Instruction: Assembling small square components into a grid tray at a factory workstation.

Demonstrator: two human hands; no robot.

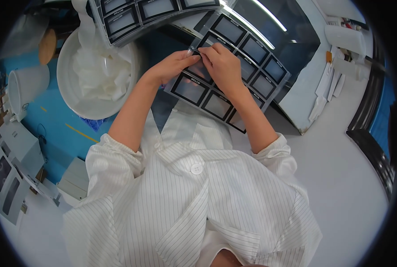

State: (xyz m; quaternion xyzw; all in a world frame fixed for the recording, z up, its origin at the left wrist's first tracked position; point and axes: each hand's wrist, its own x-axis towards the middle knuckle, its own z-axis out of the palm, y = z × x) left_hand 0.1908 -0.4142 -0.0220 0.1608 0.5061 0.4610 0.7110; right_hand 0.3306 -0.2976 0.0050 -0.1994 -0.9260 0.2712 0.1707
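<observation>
Left hand (pixel 175 65) and right hand (pixel 223 66) bunch fingertips over a glossy sheet of black-framed rectangles (pixel 252 66); can't tell what they're pinching, tbh. Round white bucket (pixel 66 79) left of them.

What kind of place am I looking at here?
Likely a factory or assembly workshop: rows of matching black-framed panels, a white bin of crumpled pale sheeting, and a striped work coat.
</observation>
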